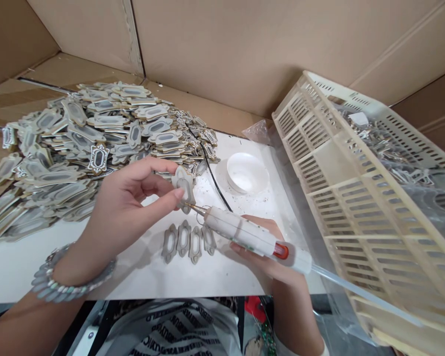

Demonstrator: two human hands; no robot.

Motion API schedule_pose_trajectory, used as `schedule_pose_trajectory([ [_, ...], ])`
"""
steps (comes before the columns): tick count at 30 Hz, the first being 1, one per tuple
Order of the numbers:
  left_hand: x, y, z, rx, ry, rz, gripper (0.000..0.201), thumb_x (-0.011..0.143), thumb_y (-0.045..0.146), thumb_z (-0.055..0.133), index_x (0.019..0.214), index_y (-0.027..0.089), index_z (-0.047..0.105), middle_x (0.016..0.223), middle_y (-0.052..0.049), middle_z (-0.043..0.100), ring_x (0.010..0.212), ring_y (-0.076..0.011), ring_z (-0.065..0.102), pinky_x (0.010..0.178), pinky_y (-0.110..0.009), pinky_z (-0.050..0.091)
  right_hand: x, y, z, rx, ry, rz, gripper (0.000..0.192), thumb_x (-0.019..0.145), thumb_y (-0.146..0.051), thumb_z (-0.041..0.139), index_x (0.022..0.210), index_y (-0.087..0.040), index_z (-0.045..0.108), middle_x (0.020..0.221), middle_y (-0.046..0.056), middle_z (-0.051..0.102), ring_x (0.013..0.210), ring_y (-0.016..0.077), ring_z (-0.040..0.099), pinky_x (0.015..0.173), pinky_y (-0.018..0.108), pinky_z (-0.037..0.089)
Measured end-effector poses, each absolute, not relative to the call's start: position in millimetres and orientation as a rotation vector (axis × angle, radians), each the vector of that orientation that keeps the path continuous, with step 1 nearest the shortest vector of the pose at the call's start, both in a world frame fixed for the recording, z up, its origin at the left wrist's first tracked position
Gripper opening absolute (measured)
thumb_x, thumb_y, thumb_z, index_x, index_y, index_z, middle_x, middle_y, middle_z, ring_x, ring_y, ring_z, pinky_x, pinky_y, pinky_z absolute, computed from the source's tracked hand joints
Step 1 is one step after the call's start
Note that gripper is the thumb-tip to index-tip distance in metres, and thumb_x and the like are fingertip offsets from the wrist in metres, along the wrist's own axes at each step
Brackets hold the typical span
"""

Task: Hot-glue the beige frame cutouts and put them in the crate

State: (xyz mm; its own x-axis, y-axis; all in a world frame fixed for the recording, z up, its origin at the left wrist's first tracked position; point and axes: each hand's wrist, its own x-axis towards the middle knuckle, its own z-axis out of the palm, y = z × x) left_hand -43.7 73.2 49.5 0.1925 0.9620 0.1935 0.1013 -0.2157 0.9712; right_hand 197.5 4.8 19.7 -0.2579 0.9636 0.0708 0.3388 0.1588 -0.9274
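Note:
Between thumb and fingers of my left hand (133, 198) is a small grey frame-shaped plate (184, 182), held upright above the table. My right hand (259, 247) grips a white glue gun (241, 230) from below. Its metal nozzle points left and meets the lower end of the plate, close to my left thumb. A translucent glue stick (363, 294) sticks out of the gun's back end. Below the nozzle, several similar frame plates (195, 244) lie side by side in a row on the white table (133, 267).
A large heap of frame plates (107, 123) covers the back left. A white bowl (247, 173) stands behind the gun, with a black cord (211, 173) running beside it. On the right, a tilted cream plastic basket (341, 198) holds bagged metal pieces (389, 148). Cardboard walls (222, 54) enclose the back.

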Motion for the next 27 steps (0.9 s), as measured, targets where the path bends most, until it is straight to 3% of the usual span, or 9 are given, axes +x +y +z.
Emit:
schedule_pose_trajectory([
  [20, -45.2, 75.2, 40.7, 1.673, 1.057, 1.255, 0.02, 0.078, 0.024, 0.077, 0.097, 0.02, 0.072, 0.07, 0.002, 0.071, 0.057, -0.0103, 0.066, 0.053, -0.018, 0.053, 199.1, 2.6, 11.6, -1.356, -1.719, 1.086, 0.028, 0.085, -0.029, 0.065, 0.065, -0.024, 0.046, 0.061, -0.004, 0.049, 0.055, 0.0136, 0.044, 0.051, 0.028, 0.032],
  [27, -46.7, 74.3, 41.9, 1.631, 1.064, 1.271, 0.023, 0.078, 0.024, 0.077, 0.099, 0.02, 0.07, 0.064, 0.005, 0.07, 0.054, -0.0099, 0.066, 0.054, -0.018, 0.052, 200.1, 4.3, 13.8, -1.334, -1.713, 1.078, 0.027, 0.086, -0.03, 0.065, 0.065, -0.024, 0.049, 0.06, -0.005, 0.05, 0.055, 0.0131, 0.044, 0.052, 0.028, 0.032],
])
